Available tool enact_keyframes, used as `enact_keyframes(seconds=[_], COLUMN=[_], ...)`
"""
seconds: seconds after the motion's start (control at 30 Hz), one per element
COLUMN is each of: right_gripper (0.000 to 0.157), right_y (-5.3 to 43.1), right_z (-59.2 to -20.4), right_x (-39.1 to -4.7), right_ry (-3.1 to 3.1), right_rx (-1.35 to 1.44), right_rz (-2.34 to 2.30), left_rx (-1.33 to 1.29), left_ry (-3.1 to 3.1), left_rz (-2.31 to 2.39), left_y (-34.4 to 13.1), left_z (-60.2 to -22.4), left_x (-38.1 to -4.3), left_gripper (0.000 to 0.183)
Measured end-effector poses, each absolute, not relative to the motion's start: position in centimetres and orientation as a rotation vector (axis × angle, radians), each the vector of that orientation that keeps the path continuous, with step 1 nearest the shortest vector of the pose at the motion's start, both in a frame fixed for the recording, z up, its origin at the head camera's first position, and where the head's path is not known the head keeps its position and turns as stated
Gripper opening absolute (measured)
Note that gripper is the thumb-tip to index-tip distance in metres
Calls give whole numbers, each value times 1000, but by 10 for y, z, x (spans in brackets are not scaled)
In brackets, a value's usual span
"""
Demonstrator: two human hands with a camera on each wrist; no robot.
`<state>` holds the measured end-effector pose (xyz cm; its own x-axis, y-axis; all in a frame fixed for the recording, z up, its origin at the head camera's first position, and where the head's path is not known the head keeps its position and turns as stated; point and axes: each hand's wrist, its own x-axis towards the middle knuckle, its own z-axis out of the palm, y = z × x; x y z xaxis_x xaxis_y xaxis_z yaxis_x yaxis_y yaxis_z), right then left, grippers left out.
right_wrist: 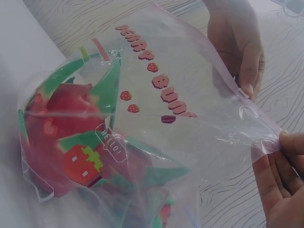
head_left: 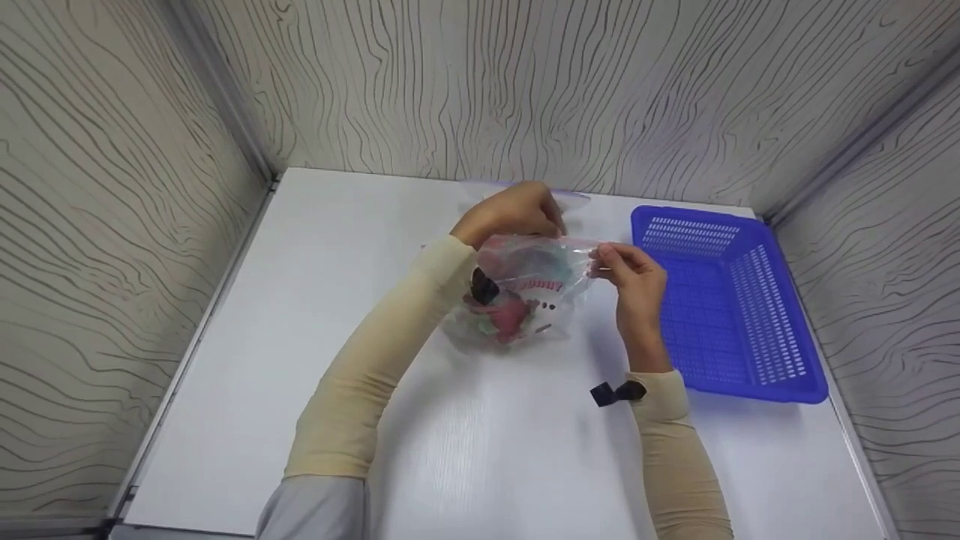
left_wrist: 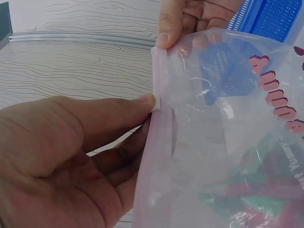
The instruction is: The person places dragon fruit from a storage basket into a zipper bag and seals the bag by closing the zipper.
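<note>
A clear zip bag [right_wrist: 204, 128] with a pink top strip and printed berry pictures stands tilted over the table. Inside it are red, green-tipped pieces [right_wrist: 71, 107] that look like dragon fruit. My left hand [head_left: 517, 212] pinches the small white slider [left_wrist: 156, 103] on the bag's strip between thumb and fingers. At the strip's right end, my right hand [head_left: 637, 289] grips the bag's corner, thumb on top and fingers beneath. In the left wrist view the two hands are close together along the strip.
A blue plastic basket [head_left: 780, 315] with slotted walls stands on the right of the white table [head_left: 480, 450]. Behind the left hand lies another clear bag with a purple strip [head_left: 574, 196]. Wood-patterned panels [head_left: 480, 90] enclose the back and both sides.
</note>
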<state>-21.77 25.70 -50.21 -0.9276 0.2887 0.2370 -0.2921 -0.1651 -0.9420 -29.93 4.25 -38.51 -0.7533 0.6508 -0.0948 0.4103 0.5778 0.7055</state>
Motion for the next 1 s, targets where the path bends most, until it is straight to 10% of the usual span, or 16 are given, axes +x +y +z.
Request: enact_keyframes(seconds=[1.0], right_gripper=[17], right_y=[269], right_z=[-504], right_x=[-215], right_ry=[-1741], right_rx=[-44], right_rz=[2074], left_rx=[779], left_ry=[2507], left_rz=[979], left_y=[17], left_z=[-388], left_x=[-305], left_gripper=[18])
